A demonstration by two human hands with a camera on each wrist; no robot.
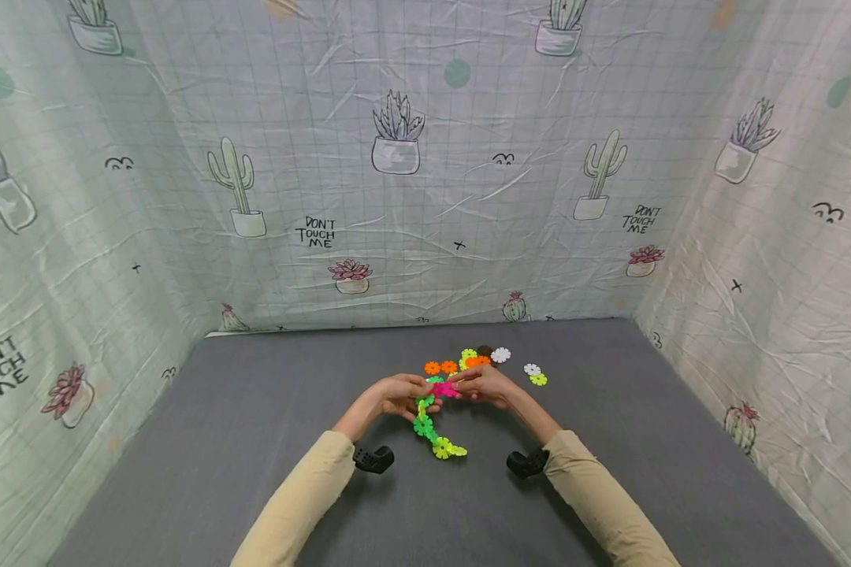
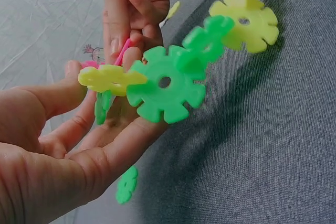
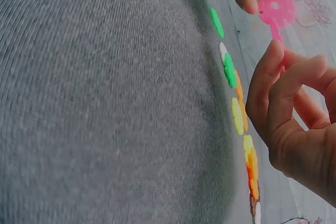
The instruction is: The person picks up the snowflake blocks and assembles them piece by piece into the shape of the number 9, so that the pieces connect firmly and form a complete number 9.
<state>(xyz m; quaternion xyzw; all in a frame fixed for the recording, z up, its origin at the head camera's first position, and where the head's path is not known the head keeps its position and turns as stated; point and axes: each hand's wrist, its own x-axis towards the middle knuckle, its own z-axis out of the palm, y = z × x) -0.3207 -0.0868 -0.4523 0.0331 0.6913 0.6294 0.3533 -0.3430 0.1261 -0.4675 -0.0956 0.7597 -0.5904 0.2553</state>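
Interlocking flower-shaped plastic discs make a chain of green (image 2: 178,98) and yellow (image 2: 252,34) pieces, which hangs from my left hand (image 1: 397,391) and curves toward me. Its upper end carries a pink disc (image 3: 283,11), held between the left thumb and fingers. My right hand (image 1: 485,384) pinches a second pink disc (image 3: 276,31), seen edge-on, which meets the first one at an angle. Whether their slots are fully joined I cannot tell. The two hands are close together above the table, fingertips almost touching.
Behind the hands, loose discs lie on the grey table (image 1: 269,472): orange (image 1: 432,368), yellow (image 1: 538,379), white (image 1: 500,355), brown and green, some overlapping. A printed cactus curtain (image 1: 425,283) stands at the back and sides. Each wrist carries a black camera mount (image 1: 374,460).
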